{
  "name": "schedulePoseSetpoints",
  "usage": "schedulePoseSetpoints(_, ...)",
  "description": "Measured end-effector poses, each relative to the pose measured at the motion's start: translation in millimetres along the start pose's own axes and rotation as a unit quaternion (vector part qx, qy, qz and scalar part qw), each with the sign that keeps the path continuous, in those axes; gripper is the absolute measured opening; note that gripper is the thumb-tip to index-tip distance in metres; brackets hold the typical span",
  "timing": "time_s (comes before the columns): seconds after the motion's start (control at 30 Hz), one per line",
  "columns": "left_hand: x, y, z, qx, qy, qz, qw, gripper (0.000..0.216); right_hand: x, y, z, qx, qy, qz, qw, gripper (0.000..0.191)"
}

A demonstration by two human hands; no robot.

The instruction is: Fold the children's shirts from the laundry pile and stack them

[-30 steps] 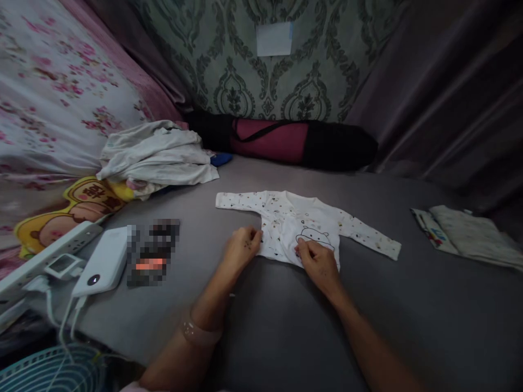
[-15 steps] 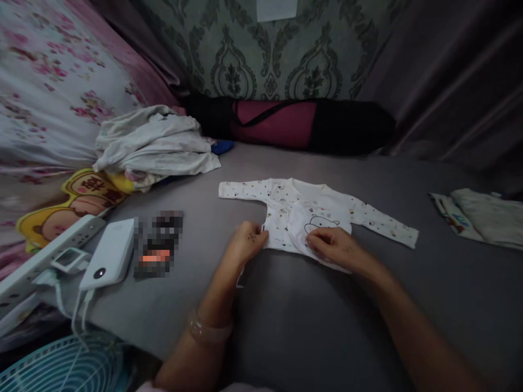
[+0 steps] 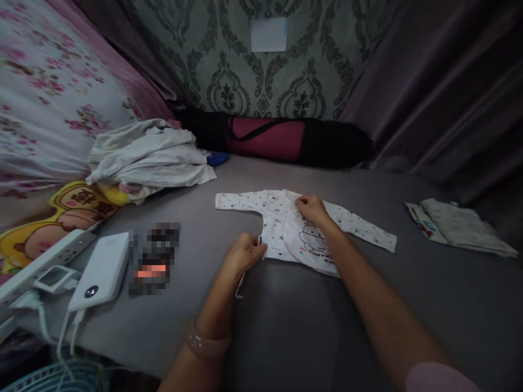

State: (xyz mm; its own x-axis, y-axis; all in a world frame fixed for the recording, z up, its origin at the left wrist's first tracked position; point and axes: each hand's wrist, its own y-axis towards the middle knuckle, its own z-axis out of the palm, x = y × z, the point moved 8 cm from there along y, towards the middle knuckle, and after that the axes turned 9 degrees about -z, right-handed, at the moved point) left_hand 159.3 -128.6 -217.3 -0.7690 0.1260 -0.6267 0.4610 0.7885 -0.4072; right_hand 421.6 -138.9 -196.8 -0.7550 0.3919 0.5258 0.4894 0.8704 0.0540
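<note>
A white long-sleeved baby shirt lies spread on the grey surface, its sleeves stretched out to both sides. Small dots cover it, and a line-drawn animal with lettering is printed on the front. My left hand pinches the shirt's lower left side edge, and a thin white tie string hangs below it. At the neckline, my right hand is closed in a pinch on the front edge. My right forearm covers part of the shirt's right side.
Folded cloth lies to the right. A heap of pale clothes, a yellow cartoon cushion, a power strip, a white power bank and a pixelated object are on the left. A long black and maroon bag lies along the wall.
My right hand has moved from the lower front of the shirt up to its neckline, uncovering the print. My left hand stays at the side edge. The view has tilted upward slightly.
</note>
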Motion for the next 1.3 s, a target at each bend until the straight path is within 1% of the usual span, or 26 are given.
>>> schedulePoseSetpoints(0.07,1,0,-1,0.003,0.002,-0.010,1.000,0.026,11,2,2,0.016,-0.062,0.000,0.998,0.027)
schedulePoseSetpoints(0.13,2,0,-1,0.007,0.003,-0.017,1.000,0.026,22,5,4,0.032,-0.101,-0.018,0.994,0.026)
schedulePoseSetpoints(0.2,1,-1,-2,0.011,-0.002,-0.014,1.000,0.027,27,8,8,0.048,-0.114,-0.027,0.992,0.023)
schedulePoseSetpoints(0.33,1,-1,-2,0.012,-0.006,-0.013,1.000,0.028,26,11,19,0.062,-0.116,-0.028,0.991,0.019)
schedulePoseSetpoints(0.4,2,-1,-3,0.015,-0.003,-0.016,1.000,0.029,27,10,22,0.050,-0.122,-0.047,0.990,0.018)
schedulePoseSetpoints(0.47,2,-2,-3,0.023,-0.003,-0.014,1.000,0.029,28,9,22,0.021,-0.133,-0.073,0.988,0.020)
schedulePoseSetpoints(0.6,4,-4,-1,0.064,-0.026,-0.016,0.997,0.025,30,7,19,-0.044,-0.155,-0.099,0.982,0.024)
schedulePoseSetpoints(0.7,5,-5,0,0.081,-0.027,-0.015,0.996,0.024,31,8,18,-0.059,-0.156,-0.112,0.980,0.026)
schedulePoseSetpoints(0.8,5,-5,-2,0.080,-0.006,-0.010,0.997,0.029,32,3,11,-0.061,-0.120,-0.140,0.981,0.033)
schedulePoseSetpoints(0.87,8,-4,-5,0.069,0.011,-0.021,0.997,0.037,30,-10,-1,-0.080,-0.093,-0.147,0.982,0.041)
schedulePoseSetpoints(0.9,9,-4,-8,0.054,0.019,-0.024,0.998,0.041,28,-20,-6,-0.089,-0.090,-0.146,0.981,0.045)
schedulePoseSetpoints(0.93,10,-4,-13,0.032,0.025,-0.026,0.999,0.044,26,-33,-9,-0.092,-0.097,-0.144,0.981,0.048)
schedulePoseSetpoints(0.97,9,-4,-19,0.004,0.029,-0.025,0.999,0.046,26,-47,-9,-0.079,-0.109,-0.147,0.980,0.052)
schedulePoseSetpoints(1.0,8,-4,-25,-0.028,0.033,-0.024,0.999,0.046,26,-63,-6,-0.054,-0.120,-0.153,0.979,0.056)
schedulePoseSetpoints(1.07,4,-6,-36,-0.089,0.043,-0.023,0.995,0.043,30,-95,10,0.037,-0.130,-0.178,0.975,0.060)
schedulePoseSetpoints(1.1,1,-7,-39,-0.110,0.049,-0.020,0.993,0.040,33,-111,15,0.068,-0.134,-0.191,0.970,0.061)
schedulePoseSetpoints(1.17,-10,-9,-41,-0.124,0.064,0.002,0.990,0.035,37,-137,15,0.069,-0.142,-0.196,0.968,0.060)
schedulePoseSetpoints(1.23,-27,-12,-40,-0.124,0.099,0.049,0.986,0.030,39,-157,7,0.054,-0.143,-0.192,0.969,0.058)
schedulePoseSetpoints(1.3,-51,-13,-42,-0.156,0.166,0.100,0.969,0.023,42,-176,5,0.083,-0.136,-0.214,0.964,0.057)
